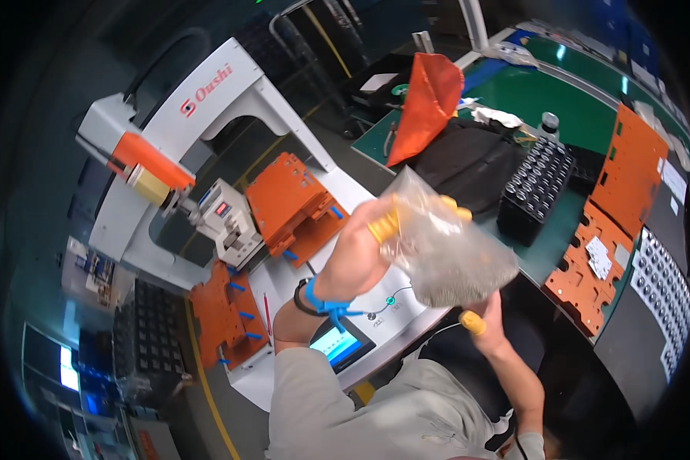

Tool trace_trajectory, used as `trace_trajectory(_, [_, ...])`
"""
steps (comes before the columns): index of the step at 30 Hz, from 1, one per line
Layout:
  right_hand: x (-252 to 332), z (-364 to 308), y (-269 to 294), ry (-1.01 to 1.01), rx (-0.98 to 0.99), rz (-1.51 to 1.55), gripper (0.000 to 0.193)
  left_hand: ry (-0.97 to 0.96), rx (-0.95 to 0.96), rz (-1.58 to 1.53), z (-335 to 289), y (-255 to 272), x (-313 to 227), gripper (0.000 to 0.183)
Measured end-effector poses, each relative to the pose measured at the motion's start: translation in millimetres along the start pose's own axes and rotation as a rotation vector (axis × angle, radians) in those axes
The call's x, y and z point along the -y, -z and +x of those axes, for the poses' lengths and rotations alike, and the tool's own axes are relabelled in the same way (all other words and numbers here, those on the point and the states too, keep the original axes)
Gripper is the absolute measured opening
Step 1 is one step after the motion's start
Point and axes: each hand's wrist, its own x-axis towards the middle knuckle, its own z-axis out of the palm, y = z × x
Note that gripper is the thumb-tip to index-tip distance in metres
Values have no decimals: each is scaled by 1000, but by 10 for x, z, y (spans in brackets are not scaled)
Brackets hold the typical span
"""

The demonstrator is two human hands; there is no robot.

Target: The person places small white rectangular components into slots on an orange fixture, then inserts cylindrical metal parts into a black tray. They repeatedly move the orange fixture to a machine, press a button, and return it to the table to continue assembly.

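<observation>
A clear plastic bag (pixel 456 249) hangs tilted in front of me, its lower part filled with many small greyish pieces too fine to make out. My left hand (pixel 364 238) grips the bag near its upper end, with yellow finger covers on some fingertips. A blue strap and a dark band circle that wrist. From below, my right hand (pixel 489 326) holds the bag's bottom edge. Its thumb, in a yellow cover, shows in front, while its other fingers are mostly hidden by the bag.
At left stands a white gantry machine (pixel 241 84) with orange fixtures (pixel 287 199) and a touch screen (pixel 341 345). To the right, a green bench (pixel 533 257) bears a black block of round parts (pixel 539 184), orange plates (pixel 590 264), a black bag (pixel 464 165) and an orange-red pouch (pixel 429 103).
</observation>
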Motion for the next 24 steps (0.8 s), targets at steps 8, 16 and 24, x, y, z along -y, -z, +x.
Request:
trace_trajectory(8, [-130,415,-831,-68,36,6,40,-296,-244,190,-638,275,-140,58])
trace_trajectory(16, [-537,971,-1682,-45,45,-79,24,-460,-689,311,-660,792,269,54])
trace_trajectory(24, [-1042,1663,-2446,27,-13,-60,31,-610,-1054,203,-268,1181,-332,38])
